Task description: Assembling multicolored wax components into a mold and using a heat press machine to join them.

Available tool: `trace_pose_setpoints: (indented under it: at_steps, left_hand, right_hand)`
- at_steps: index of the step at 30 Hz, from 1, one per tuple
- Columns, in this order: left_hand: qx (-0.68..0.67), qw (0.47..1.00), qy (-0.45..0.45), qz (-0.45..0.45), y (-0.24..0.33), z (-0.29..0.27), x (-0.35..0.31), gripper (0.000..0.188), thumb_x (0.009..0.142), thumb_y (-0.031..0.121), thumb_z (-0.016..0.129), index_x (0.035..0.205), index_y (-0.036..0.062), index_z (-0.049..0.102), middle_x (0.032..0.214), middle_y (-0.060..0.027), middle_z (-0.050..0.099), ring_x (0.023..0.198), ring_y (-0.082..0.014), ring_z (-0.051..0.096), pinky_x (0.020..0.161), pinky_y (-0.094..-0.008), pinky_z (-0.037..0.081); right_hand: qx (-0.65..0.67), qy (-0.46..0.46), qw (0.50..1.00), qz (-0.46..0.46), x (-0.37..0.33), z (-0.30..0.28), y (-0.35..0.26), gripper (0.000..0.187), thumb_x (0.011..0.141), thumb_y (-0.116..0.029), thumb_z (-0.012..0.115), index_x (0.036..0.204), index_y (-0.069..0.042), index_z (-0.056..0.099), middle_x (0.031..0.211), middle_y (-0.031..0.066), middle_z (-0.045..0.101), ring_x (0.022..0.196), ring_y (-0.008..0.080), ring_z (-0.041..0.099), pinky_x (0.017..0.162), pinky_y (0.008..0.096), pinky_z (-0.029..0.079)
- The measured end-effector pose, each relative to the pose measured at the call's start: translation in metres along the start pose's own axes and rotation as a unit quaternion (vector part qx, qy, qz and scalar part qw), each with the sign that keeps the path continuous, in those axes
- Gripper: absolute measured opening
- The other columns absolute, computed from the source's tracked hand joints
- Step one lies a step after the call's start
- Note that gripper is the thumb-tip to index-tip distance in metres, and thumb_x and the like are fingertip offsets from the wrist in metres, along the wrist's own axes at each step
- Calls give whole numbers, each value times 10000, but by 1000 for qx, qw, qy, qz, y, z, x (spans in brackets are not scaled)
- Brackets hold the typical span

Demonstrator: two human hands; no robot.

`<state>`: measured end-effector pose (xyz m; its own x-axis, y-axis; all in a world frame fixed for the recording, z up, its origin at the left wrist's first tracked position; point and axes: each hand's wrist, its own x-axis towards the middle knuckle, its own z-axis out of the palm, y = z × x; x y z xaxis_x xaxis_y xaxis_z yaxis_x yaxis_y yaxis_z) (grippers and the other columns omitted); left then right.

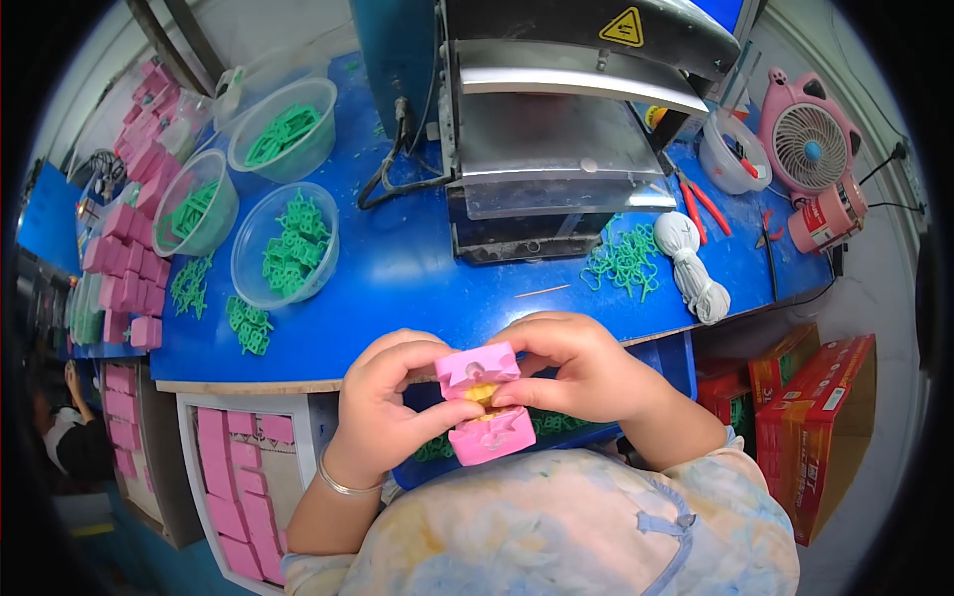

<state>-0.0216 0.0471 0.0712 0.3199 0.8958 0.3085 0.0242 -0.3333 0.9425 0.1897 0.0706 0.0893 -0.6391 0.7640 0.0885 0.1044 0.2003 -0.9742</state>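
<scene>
Now the split pink block (499, 366) is gripped between fingers and thumbs by the left hand (391, 395) and right hand (571, 370), held just before the blue table (427, 278). A yellow piece (479, 393) is glimpsed in the gap, perhaps an insert, partly thumb-covered.

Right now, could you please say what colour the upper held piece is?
The upper held piece is pink; see the head view.

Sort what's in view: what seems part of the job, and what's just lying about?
Likely in the job: two pink pieces between left hand and right hand; pink blocks; perhaps green pieces.
Apparently lying about: pink fan; red-handled pliers; white bundle.
</scene>
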Motion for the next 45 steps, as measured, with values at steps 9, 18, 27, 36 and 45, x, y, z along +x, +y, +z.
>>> trace_pose_setpoints:
  at_steps: [9, 18, 27, 36, 45]
  left_hand:
    - [-155, 987, -31, 11, -13, 6, -9, 364, 748, -15, 668, 1083, -75, 541, 978, -103, 501, 965, -204, 527, 880, -312, 435]
    - [-277, 947, 66, -148, -14, 26, -10, 487, 910, 137, 421, 1352, 22, 254, 1300, -185, 415, 1159, -293, 472, 966, -413, 402]
    - [-201, 973, 24, -106, -9, 31, -16, 570, 838, 310, 618, 1259, 32, 352, 1205, -149, 488, 1076, -216, 514, 921, -344, 420]
    - [-303, 951, -19, -59, -18, 31, -25, 499, 804, 248, 668, 1193, 31, 443, 1124, -90, 524, 1045, -183, 514, 893, -326, 416]
    - [-282, 957, -30, -54, -5, 35, -26, 528, 743, 20, 696, 1210, 43, 452, 1142, -100, 527, 1101, -207, 504, 913, -330, 433]
  right_hand:
    - [67, 57, 992, -88, -7, 12, 22, 280, 724, -37, 708, 953, 12, 554, 919, 77, 525, 732, 103, 545, 572, 203, 486]
    - [-44, 160, 973, -161, -6, 15, 19, 277, 744, -44, 671, 990, 2, 553, 882, 95, 538, 712, 149, 531, 584, 250, 466]
    - [46, 171, 983, -44, -9, 27, 21, 405, 687, -107, 751, 1019, -11, 540, 860, 71, 517, 681, 122, 506, 587, 209, 430]
    - [-153, 119, 949, -251, -2, 13, 10, 381, 667, -241, 758, 929, -26, 585, 904, 107, 594, 838, 270, 538, 757, 344, 399]
    - [-27, 98, 980, -169, -12, 29, 19, 354, 766, -205, 675, 1028, -9, 540, 1022, 108, 549, 934, 233, 510, 807, 329, 418]
